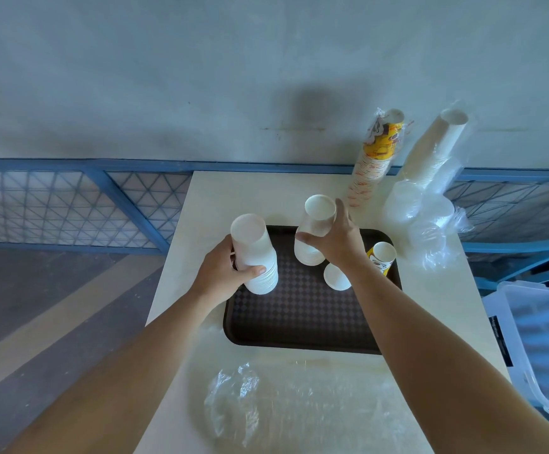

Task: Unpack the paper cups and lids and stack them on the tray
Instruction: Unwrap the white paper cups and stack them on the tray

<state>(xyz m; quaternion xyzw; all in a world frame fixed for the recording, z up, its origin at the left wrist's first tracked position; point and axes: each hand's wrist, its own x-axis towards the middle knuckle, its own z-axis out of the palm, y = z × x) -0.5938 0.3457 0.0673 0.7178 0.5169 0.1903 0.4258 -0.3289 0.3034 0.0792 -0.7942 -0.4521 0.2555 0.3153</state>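
Observation:
A dark brown tray (302, 322) lies on the pale table. My left hand (225, 268) grips an upside-down stack of white paper cups (255, 250) at the tray's left edge. My right hand (335, 239) holds a second upside-down white cup stack (315, 224) standing at the tray's back. A small white cup (336, 276) and a yellow printed cup (383, 257) stand on the tray's right side, partly behind my right wrist.
At the back right lean a wrapped sleeve of yellow printed cups (376, 155) and a wrapped sleeve of white cups (438, 149), with bagged clear lids (423, 221) in front. Crumpled clear plastic wrap (266, 404) lies near the front edge. A clear plastic box (545, 345) sits to the right.

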